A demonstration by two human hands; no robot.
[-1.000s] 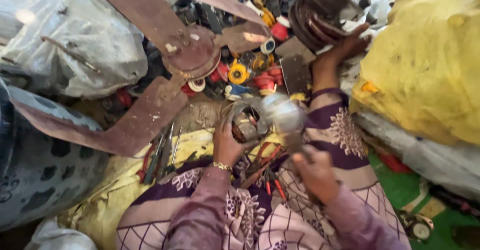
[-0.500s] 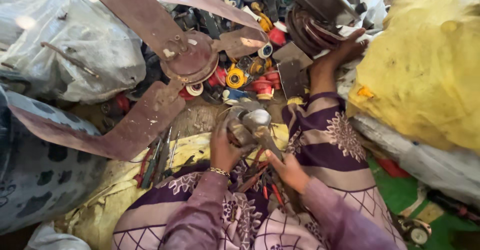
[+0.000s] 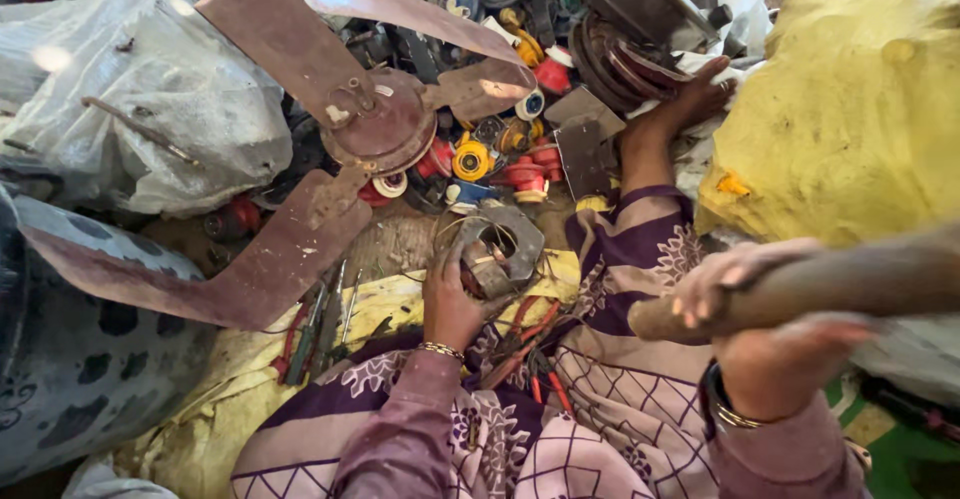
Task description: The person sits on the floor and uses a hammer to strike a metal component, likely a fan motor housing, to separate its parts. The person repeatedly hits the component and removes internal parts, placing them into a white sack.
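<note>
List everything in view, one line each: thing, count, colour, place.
Ceiling fan: one, rusty brown, blades spread, upper left.
Metal motor part: one, grey, centre, in left hand.
Wooden handle: one, brown, right, raised in right hand.
Small spools: several, red and yellow, behind the motor part.
Hand tools: a few, left of the lap.
Yellow sack: one, right.
Pale sack: one, grey-white, left.
Foot: one, top centre.
Left hand: grip shut on motor part.
Right hand: grip shut on handle.
</note>
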